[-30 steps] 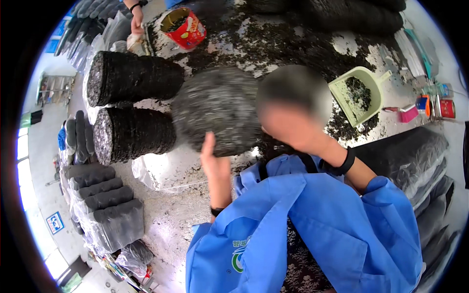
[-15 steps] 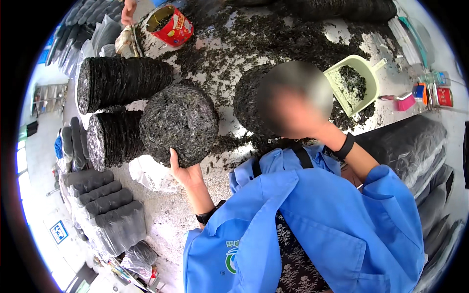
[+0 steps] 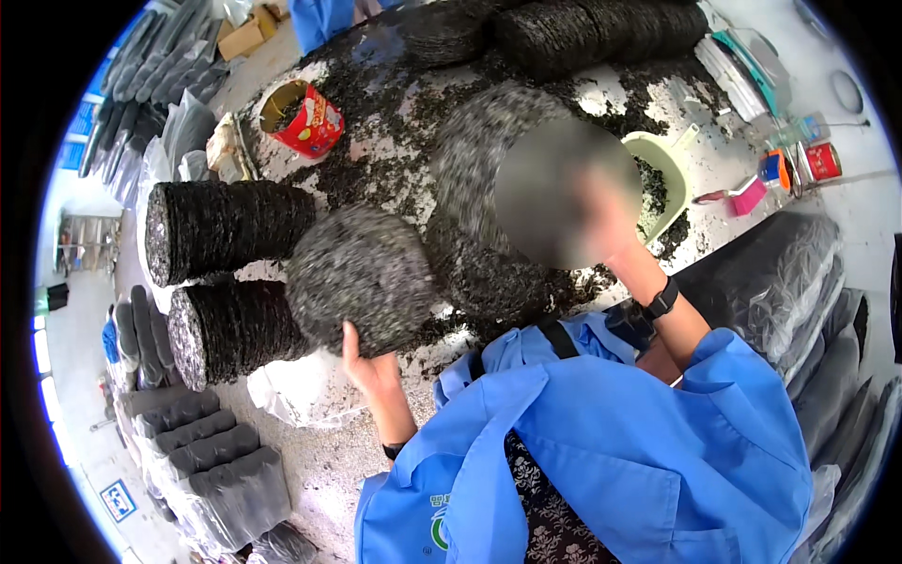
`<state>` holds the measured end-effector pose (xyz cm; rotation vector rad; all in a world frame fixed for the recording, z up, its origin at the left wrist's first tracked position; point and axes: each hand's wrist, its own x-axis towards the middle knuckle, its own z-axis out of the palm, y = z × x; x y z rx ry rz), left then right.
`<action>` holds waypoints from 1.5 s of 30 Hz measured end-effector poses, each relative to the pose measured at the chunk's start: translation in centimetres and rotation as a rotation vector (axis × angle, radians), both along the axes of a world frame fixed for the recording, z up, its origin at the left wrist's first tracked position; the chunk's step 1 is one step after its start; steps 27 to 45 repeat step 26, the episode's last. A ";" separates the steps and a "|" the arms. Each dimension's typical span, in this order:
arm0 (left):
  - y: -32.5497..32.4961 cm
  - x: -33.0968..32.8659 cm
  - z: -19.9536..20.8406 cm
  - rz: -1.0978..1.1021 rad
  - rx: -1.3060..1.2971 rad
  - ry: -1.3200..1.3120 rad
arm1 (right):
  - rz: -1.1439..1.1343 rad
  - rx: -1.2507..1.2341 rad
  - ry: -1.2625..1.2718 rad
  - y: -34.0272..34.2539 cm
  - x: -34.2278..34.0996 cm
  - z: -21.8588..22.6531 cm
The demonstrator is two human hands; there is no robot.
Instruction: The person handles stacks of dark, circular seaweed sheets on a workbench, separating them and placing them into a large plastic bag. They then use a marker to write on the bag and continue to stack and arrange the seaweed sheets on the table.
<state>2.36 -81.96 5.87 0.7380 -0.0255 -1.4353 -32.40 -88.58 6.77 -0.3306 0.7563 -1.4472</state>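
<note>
My left hand grips the lower edge of a round, dark disc of dried seaweed, its thumb on the face. My right hand is at the right, its fingers hidden by a grey blurred patch. Beside it, a second seaweed disc, smeared by motion, is raised over a dark seaweed pile; its right edge runs under the patch, at the right hand. Two stacks of such discs lie on their sides at the left, an upper stack and a lower stack.
Loose seaweed flakes cover much of the table. A red tub stands at the back left. A pale green dustpan holds flakes, near a pink brush. More disc rolls lie at the back; bagged rolls lie at the right.
My right hand has shifted right, and a seaweed disc now shows lifted beside it. The left disc is smeared by motion. The view has tilted, so the table sits lower at the left.
</note>
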 end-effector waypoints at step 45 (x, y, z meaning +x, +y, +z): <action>11.0 11.7 -8.6 0.526 0.664 -1.861 | 0.508 -0.142 0.986 4.9 4.6 -4.3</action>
